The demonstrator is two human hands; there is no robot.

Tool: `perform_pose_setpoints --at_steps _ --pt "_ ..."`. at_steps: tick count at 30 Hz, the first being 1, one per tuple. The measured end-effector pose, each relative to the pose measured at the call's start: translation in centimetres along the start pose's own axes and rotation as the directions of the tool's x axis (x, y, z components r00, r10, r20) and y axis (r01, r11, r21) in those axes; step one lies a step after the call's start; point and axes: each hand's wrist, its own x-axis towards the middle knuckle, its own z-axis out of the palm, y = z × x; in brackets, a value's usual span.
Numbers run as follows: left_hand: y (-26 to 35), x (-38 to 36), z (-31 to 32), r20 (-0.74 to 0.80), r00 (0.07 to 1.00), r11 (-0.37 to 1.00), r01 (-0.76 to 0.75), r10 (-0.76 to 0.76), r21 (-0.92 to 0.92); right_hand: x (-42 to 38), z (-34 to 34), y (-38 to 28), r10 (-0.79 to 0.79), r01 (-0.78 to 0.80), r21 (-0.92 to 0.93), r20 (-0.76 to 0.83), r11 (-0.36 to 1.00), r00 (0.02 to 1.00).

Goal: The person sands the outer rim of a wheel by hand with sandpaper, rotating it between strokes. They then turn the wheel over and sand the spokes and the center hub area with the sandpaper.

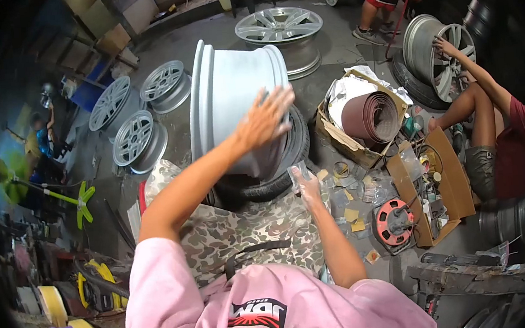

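Left hand (266, 117) open against the pale wheel (231, 85) at 12 o'clock, above a tyre (264, 192); right hand (307, 187), near 1 o'clock, gripping a translucent sheet (296, 172)

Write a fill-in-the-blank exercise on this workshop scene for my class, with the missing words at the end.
The person's ____ hand is at the large pale wheel.
Under that wheel lies a black rubber ____.
The cloth of the person's shirt is ____ in colour.
At the left, the fan blades in focus are bright ____.

Missing words: left; tyre; pink; green.
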Motion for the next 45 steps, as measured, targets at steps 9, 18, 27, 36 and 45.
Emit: perform_pose_setpoints --at_steps 9,18,27,36,45 --pt "8.6 -9.1 -2.1 0.220 0.976 0.980 0.052 -0.008 -0.194 -0.3 0.5 -0.6 0.013 -0.033 0.242 0.084 0.970 0.996" --pt "-3.9 -9.3 -15.1 -0.064 0.900 0.755 0.321 -0.431 -0.572 -0.3 0.7 -1.4 -0.053 0.066 0.154 -0.085 0.986 0.995" --pt "-14.0 -8.0 -7.5 -0.030 0.592 0.374 0.467 -0.805 -0.801 -0.3 6.4 -6.7 -0.697 0.572 -0.427 -0.239 0.701 0.676" --pt "-9.5 -6.5 -5.2 -0.118 0.634 0.436 0.375 -0.765 -0.818 13.8 11.0 -25.2 -0.704 0.313 -0.858 -0.077 0.408 0.706" --pt "-9.3 -6.9 -6.3 0.056 0.579 0.205 0.376 -0.813 -0.904 12.5 9.3 -22.8 -0.714 0.313 -0.869 -0.063 0.383 0.698"
